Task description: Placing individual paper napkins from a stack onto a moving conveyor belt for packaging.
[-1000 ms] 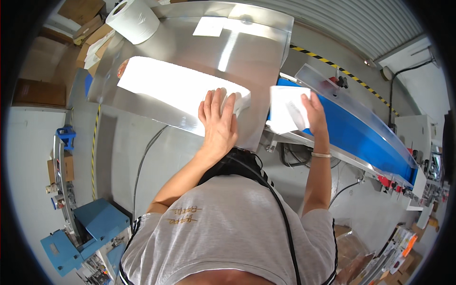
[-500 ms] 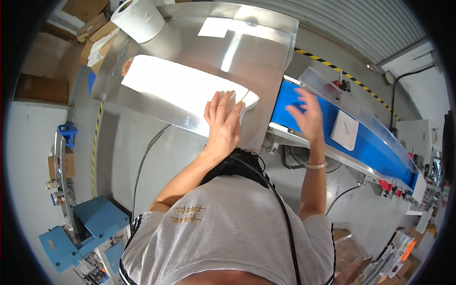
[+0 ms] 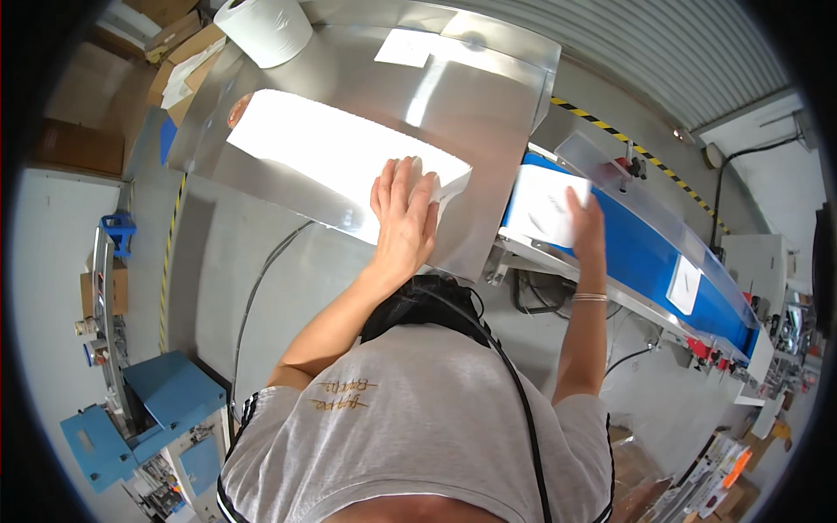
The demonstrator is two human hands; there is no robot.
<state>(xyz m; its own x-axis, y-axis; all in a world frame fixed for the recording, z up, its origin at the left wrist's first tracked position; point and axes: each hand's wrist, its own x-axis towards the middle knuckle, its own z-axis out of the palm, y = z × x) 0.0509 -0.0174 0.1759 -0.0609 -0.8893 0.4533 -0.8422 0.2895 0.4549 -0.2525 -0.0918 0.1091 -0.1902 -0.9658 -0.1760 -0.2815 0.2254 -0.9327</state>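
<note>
A long row of white sheets (image 3: 331, 148), packed tightly side by side, lies across the steel table. On its right end rests my left hand (image 3: 403, 218), with fingers stretched out. My right hand (image 3: 589, 228) grips a white square sheet (image 3: 545, 205) by its right edge, thumb and fingers closed on it. That sheet is over the near end of the blue conveyor belt (image 3: 623, 231); whether it touches the belt I cannot tell. Farther along the belt lies another white square piece (image 3: 684, 284) with a small dark mark.
A large white roll (image 3: 270, 35) stands at the table's far left corner, and a white paper (image 3: 405, 48) lies near its back edge. A clear guard (image 3: 671, 218) runs along the belt's far side. Cables hang beneath. Blue cabinets (image 3: 174, 392) stand at lower left.
My right hand, empty and spread over the belt before, now holds a white square sheet there. The other white piece has travelled right along the belt. My left hand stays on the row.
</note>
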